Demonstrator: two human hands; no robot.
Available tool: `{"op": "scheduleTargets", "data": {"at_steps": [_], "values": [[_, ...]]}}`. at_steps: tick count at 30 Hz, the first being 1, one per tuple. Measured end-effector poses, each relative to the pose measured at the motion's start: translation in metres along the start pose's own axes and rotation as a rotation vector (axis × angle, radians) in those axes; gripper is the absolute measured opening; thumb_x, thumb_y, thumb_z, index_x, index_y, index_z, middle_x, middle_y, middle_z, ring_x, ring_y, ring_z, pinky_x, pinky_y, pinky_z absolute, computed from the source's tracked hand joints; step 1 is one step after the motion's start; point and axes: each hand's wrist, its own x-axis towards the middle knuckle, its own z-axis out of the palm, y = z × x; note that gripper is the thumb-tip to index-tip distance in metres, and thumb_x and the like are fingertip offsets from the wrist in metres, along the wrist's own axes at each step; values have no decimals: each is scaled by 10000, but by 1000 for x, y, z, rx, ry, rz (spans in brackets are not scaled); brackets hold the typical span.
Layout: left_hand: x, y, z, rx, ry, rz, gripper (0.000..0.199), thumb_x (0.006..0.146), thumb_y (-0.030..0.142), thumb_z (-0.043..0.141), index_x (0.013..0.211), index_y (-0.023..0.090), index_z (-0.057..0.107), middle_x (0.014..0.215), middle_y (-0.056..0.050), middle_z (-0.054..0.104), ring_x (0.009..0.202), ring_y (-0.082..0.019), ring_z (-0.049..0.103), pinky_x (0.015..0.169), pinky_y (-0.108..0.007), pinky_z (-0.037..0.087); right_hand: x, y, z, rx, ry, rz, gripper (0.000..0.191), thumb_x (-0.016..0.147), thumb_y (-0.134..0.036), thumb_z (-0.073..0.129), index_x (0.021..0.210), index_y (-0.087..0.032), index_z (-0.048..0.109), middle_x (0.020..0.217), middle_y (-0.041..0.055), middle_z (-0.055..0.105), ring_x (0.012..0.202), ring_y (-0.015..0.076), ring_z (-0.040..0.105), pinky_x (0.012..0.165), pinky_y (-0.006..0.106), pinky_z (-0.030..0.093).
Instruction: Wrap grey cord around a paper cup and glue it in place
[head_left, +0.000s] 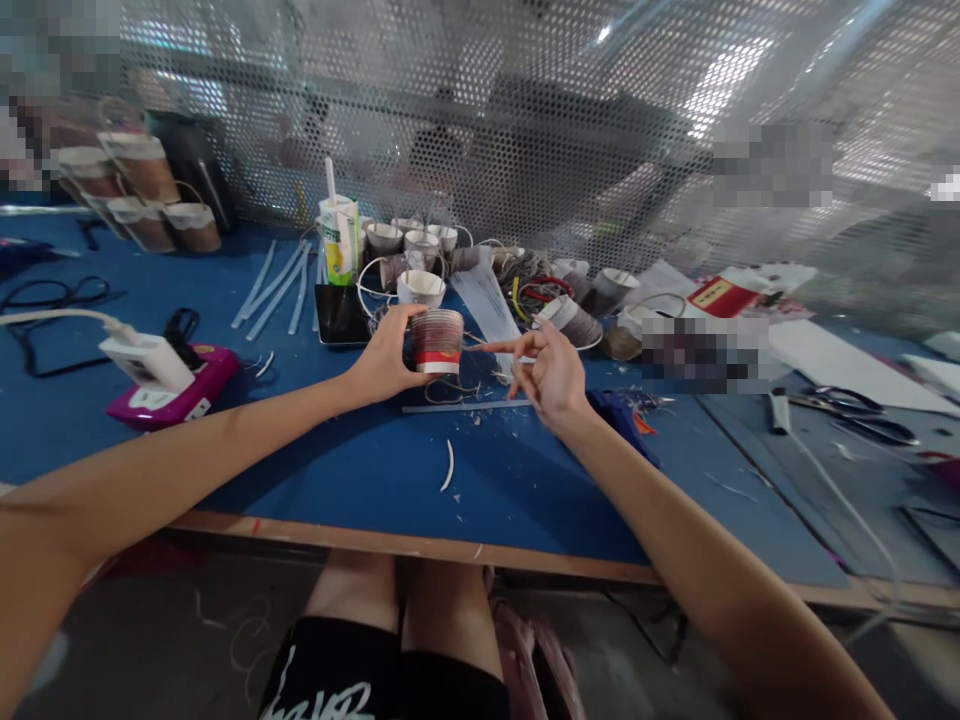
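The cord-wound cup [437, 335] is raised above the surface [517, 490], at 12 o'clock from the person, its axis running roughly 12 to 6 with the red band [437, 361] toward 6. It looks light, stiffish but crushable, best gripped gently by its ends; the left hand [385, 352] pinches it there from 9. At 3, the right hand [556, 375] extends its index finger; whether it pinches anything I cannot tell.
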Motion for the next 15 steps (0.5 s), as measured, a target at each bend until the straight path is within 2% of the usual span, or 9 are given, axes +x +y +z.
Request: {"op": "scheduleTargets", "data": {"at_steps": [3,7,9,11,13,15], "values": [[0,-2,2,-16,-113,-73,808,660,441,795,1311,155,412,1314,-193,542,1180,-301,596,993,-467,528,7,4,-6,69,177,-69,406,881,-508,441,606,-210,430,764,24,721,285,21,263,328,223,387],[-2,3,-1,112,-260,-97,935,695,507,731,1449,144,315,1484,-225,430,1377,-374,440,1121,-531,411,10,7,-7,96,268,-120,383,846,-529,475,632,-217,421,713,-8,632,329,41,351,322,227,365],[-2,14,-8,186,-271,-12,987,724,475,691,1507,133,199,1525,-236,371,1411,-384,393,1130,-525,400,10,7,-6,86,283,-140,373,831,-534,483,638,-220,421,712,-16,603,343,43,377,317,225,354],[0,30,-18,274,-255,132,999,735,392,664,1529,129,119,1534,-244,344,1409,-390,390,1120,-521,410,9,6,-5,73,302,-142,352,829,-515,468,639,-222,419,706,-23,586,350,41,389,322,218,353],[2,46,-28,368,-274,272,1021,700,342,678,1532,160,114,1547,-230,321,1417,-417,361,1124,-557,389,9,6,-4,71,319,-130,330,836,-489,449,642,-223,417,687,-28,573,353,41,392,332,216,361],[4,56,-33,427,-341,345,1044,675,335,699,1529,204,114,1561,-210,299,1419,-431,348,1108,-575,399,10,6,-4,81,319,-112,322,845,-479,434,650,-224,415,661,-30,565,351,47,394,339,221,372]]}}
